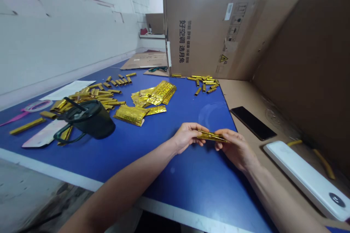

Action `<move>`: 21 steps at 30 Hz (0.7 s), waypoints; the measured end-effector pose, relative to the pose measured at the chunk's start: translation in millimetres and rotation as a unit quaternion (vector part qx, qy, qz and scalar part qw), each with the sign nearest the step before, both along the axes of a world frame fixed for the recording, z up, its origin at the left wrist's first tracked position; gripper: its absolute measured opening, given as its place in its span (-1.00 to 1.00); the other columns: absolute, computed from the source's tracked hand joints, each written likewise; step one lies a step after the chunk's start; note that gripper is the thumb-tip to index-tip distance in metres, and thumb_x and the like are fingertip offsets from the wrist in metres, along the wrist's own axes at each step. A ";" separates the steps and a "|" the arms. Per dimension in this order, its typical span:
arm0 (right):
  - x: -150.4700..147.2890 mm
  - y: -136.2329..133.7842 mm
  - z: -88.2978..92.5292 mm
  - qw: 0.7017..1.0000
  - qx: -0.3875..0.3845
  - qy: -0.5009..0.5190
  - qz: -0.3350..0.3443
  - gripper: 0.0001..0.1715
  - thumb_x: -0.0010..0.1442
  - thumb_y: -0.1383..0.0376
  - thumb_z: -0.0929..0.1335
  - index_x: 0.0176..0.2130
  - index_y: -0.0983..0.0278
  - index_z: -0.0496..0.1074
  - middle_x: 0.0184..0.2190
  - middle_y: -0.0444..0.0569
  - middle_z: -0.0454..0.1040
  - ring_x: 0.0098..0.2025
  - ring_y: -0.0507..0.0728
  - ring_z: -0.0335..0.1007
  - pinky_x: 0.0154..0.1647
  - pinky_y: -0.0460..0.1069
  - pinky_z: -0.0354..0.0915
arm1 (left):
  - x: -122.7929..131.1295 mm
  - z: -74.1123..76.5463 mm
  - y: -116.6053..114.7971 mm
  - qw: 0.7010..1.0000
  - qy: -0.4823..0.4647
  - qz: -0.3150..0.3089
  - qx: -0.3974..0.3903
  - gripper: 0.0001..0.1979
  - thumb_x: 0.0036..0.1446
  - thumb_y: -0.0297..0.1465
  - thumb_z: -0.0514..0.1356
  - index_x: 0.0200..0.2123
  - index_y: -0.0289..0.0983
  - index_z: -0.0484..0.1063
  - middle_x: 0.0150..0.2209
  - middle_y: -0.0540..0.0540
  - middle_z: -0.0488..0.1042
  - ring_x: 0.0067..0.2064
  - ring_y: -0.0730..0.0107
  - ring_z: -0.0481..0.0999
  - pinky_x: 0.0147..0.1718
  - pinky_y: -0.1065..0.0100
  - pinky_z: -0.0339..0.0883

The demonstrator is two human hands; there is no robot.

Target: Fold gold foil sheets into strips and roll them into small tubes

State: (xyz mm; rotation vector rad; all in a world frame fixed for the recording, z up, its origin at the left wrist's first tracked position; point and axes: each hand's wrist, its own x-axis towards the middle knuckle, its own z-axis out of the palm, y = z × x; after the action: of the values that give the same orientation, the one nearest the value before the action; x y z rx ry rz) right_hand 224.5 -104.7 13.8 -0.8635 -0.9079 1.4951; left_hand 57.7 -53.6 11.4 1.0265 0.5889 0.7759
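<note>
Your fingers (201,135) are pinching a gold foil strip (212,137) at both ends: left hand (187,137) and right hand (235,146) are closing on it. It is lying crosswise between them, above the blue worktop (153,160).

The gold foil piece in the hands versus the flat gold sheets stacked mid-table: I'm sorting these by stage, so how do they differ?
The gold foil piece is a single narrow strip pinched between the left hand and right hand, above the blue table. The flat gold sheets are wider, lie overlapping in loose piles, and rest untouched on the table. Both are the same shiny gold foil.
</note>
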 end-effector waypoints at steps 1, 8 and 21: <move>-0.2 0.2 -0.4 1.000 0.001 -0.005 -0.003 -0.88 -0.07 0.30 0.37 -0.46 0.32 0.47 -0.62 -0.09 0.40 -0.62 -0.02 0.24 -0.55 -0.06 0.22 | -0.1 0.1 0.0 1.000 -0.003 -0.002 -0.002 -0.81 -0.19 -0.48 0.21 -0.40 -0.44 0.41 -0.54 -0.10 0.42 -0.55 0.49 0.39 -0.55 0.41 0.29; 0.7 5.5 -10.6 0.995 0.014 -0.089 -0.031 -0.69 -0.13 0.29 0.42 -0.29 0.27 0.41 -0.53 -0.12 0.42 -0.57 -0.01 0.28 -0.55 -0.08 0.21 | 2.3 -2.3 1.4 0.999 0.027 0.019 0.028 -0.73 -0.20 -0.39 0.25 -0.39 -0.42 0.34 -0.53 -0.07 0.41 -0.56 0.51 0.38 -0.60 0.45 0.29; -0.8 3.7 -7.9 0.980 0.000 -0.199 -0.015 -0.68 -0.08 0.15 0.37 -0.36 0.35 0.38 -0.62 -0.11 0.40 -0.68 -0.02 0.24 -0.63 -0.09 0.15 | 2.9 -3.5 3.4 0.986 0.122 0.047 0.108 -0.79 -0.14 -0.44 0.18 -0.37 -0.40 0.30 -0.59 0.01 0.37 -0.66 0.60 0.33 -0.66 0.51 0.25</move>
State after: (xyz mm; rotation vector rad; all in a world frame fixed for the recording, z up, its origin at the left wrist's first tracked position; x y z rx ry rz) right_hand 223.7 -101.0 5.9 -1.1977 -1.1788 1.3159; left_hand 60.7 -50.2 7.9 1.3129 0.7801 0.8141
